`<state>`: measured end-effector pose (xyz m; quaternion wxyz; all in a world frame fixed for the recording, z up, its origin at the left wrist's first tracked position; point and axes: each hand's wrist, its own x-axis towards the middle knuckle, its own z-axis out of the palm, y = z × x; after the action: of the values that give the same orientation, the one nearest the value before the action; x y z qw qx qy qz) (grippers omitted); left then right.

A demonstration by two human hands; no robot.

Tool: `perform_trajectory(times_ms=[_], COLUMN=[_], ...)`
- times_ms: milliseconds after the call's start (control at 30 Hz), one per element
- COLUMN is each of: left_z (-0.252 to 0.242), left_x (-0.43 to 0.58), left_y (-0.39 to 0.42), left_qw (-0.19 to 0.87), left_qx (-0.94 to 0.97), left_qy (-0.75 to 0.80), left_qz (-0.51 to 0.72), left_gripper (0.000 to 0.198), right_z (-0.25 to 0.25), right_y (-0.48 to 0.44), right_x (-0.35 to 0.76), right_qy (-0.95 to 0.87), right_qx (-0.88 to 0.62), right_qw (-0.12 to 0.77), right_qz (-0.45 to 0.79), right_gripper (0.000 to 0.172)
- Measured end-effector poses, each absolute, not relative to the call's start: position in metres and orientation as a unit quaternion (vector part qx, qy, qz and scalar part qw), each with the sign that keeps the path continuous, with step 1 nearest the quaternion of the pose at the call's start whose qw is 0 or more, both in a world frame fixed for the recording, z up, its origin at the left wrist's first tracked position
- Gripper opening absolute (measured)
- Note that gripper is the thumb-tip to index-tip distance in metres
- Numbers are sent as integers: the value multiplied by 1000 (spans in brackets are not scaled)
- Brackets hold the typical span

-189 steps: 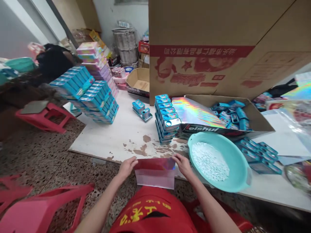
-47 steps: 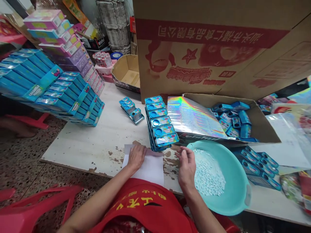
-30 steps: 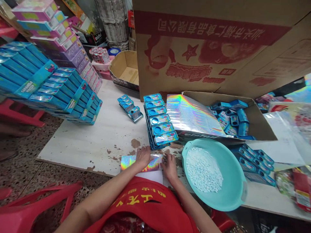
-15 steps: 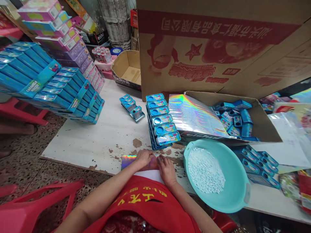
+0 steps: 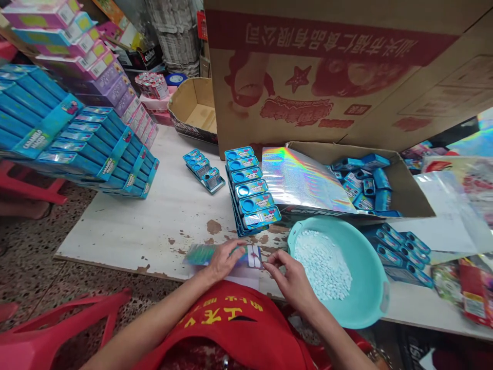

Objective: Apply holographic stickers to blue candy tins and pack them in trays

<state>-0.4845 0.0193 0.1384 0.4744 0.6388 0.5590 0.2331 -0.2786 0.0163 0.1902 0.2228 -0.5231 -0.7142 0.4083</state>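
"caramelo macizo" boxes (image 5: 252, 187), seemingly

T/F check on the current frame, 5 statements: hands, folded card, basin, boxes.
1. Both hands are on a shiny folded card at the table's near edge. True: the left hand presses on the folded card and the right hand pinches its right end.
2. The teal basin is empty. False: it holds small white pellets.
3. The basin sits to the right of the hands. True.
4. The open cardboard box behind the basin holds red tins. False: it holds small blue packs.
5. The stack of blue trays stands on the floor. False: it stands on the table.
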Motion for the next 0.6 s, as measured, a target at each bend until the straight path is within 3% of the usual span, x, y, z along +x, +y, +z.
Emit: perform_trajectory(times_ms=[100,167,233,467,500,600], left_z=[175,194,207,241,247,265], left_x=[-481,-479,-481,-512,-514,-512], left_y=[12,13,17,19,18,19], left_qw=[581,600,596,403,376,353], left_qx=[603,580,559,555,562,613], left_qy=[469,478,502,637,627,550], left_qz=[280,274,284,351,387,444], left_gripper=[35,24,27,19,22,55], right_z=[221,235,244,279,284,298], right_y=[21,24,29,43,44,44], right_x=[-282,-286,-290,-292,-291,-290], right_qy=[-694,-687,-683,-680,-684,-695], right_qx=[-514,-514,-517,-494,-485,-458], right_qw=[233,246,263,318,318,310], right_qz=[447,450,444,439,443,459], right_gripper=[17,18,18,17,17,16])
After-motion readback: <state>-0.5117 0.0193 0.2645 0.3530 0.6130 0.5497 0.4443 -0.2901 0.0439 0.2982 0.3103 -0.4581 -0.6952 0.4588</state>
